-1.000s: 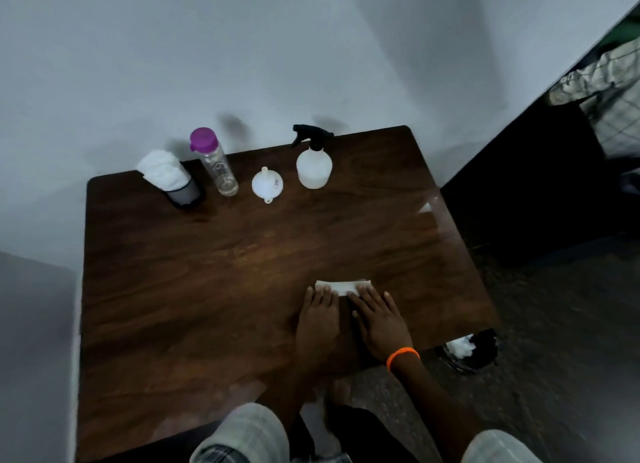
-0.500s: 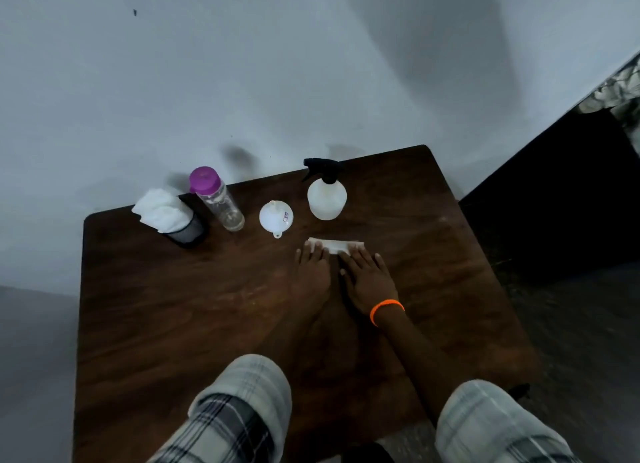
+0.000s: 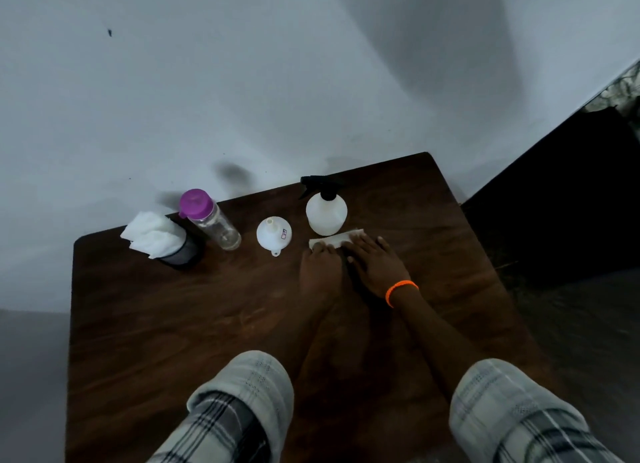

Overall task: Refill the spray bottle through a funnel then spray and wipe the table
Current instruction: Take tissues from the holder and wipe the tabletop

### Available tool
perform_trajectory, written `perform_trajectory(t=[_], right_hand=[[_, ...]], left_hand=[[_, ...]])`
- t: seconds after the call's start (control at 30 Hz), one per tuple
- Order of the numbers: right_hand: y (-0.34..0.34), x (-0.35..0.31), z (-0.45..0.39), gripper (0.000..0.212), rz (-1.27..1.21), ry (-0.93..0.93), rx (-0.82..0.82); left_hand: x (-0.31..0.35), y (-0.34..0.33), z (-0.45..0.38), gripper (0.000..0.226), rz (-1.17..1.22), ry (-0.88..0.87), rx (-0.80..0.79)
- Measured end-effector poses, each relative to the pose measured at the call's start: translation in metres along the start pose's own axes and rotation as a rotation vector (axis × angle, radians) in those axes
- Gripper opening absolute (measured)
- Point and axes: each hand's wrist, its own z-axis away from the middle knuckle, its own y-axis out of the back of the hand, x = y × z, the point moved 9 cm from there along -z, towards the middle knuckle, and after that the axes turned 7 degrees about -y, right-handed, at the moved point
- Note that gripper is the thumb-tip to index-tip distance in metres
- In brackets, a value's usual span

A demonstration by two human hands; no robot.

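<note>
No legible text, brand or number anywhere. Only marking: a small sticker (image 3: 284, 234) on the rim of the white funnel (image 3: 274, 234), with red and dark print too small to read.

Funnel (image 3: 273, 234) between water bottle (image 3: 211, 220) and spray bottle (image 3: 326, 211)

Dark brown wood-grain bench (image 3: 156, 324), white spray bottle (image 3: 326, 213) with black trigger, purple bottle cap (image 3: 195, 203), white funnel (image 3: 273, 234), orange wristband (image 3: 401, 291), grey plaid sleeves (image 3: 242, 403)
</note>
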Motion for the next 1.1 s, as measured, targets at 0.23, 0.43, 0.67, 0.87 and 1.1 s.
perform_trajectory(t=[0.23,0.43,0.67,0.87,1.1], right_hand=[[0.019,0.062,-0.004,0.065,0.027,-0.02,-0.017],[0.016,0.092,0.016,0.054,-0.007,-0.142,0.003],[-0.004,0.088,0.068,0.071,-0.073,-0.24,0.049],[-0.02,0.08,0.116,0.069,-0.074,-0.228,0.028],[-0.05,0.074,0.185,0.064,-0.054,-0.265,-0.006]], left_hand=[[0.044,0.01,-0.028,0.043,0.039,-0.056,0.05],[0.058,0.007,-0.057,0.05,0.066,-0.095,0.047],[0.082,-0.009,-0.027,0.051,0.063,-0.12,0.015],[0.1,-0.033,0.024,0.052,0.091,-0.132,-0.034],[0.125,-0.055,0.086,0.053,0.114,-0.18,-0.078]])
